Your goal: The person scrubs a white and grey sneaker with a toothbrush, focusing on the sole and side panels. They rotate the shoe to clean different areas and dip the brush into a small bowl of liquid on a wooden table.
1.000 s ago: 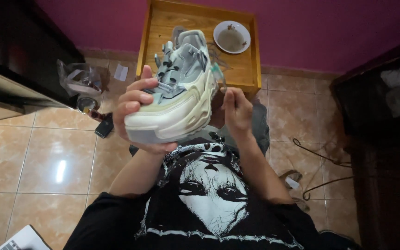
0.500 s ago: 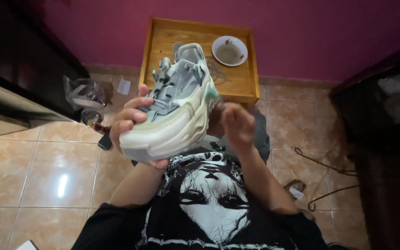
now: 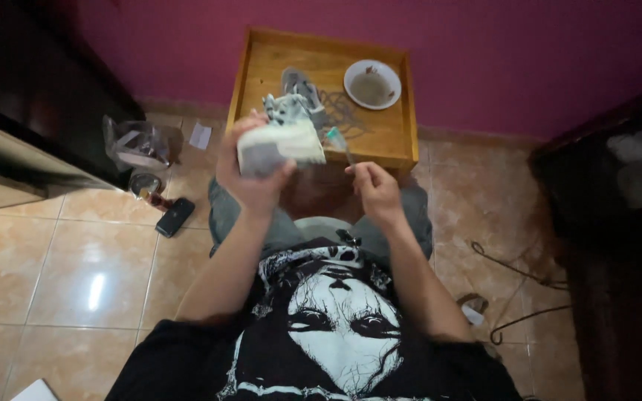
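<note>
At the far left, a dark cabinet [image 3: 46,111] runs along the wall above the tan tiled floor [image 3: 91,289]. Just in front of it lies a crumpled clear plastic bag [image 3: 139,145], with a small round tin [image 3: 145,184] below it and a flat black phone [image 3: 175,217] on the tiles near the person's knee. A white scrap of paper [image 3: 200,136] sits beside the leg of the wooden surface [image 3: 388,137], a low tray-edged table against the magenta wall [image 3: 484,52].

The left hand [image 3: 250,178] is raised over the lap, its fingers [image 3: 238,130] clenched around the heel end of a pale grey-and-cream sneaker [image 3: 282,137], which is held in the air with its sole end toward the camera and its toe pointing to the table. A second sneaker [image 3: 302,87] lies on the surface behind it, loose laces spread next to it.

To the right, the right hand [image 3: 374,189] grips the handle of a small toothbrush [image 3: 338,141], whose teal head is tilted up just beside the held sneaker; whether it touches is not clear. Farther back on the surface stands a white bowl [image 3: 372,84] with a murky inside. Dark cables [image 3: 518,271] trail over the floor at the right, near another dark piece of furniture [image 3: 618,223].
</note>
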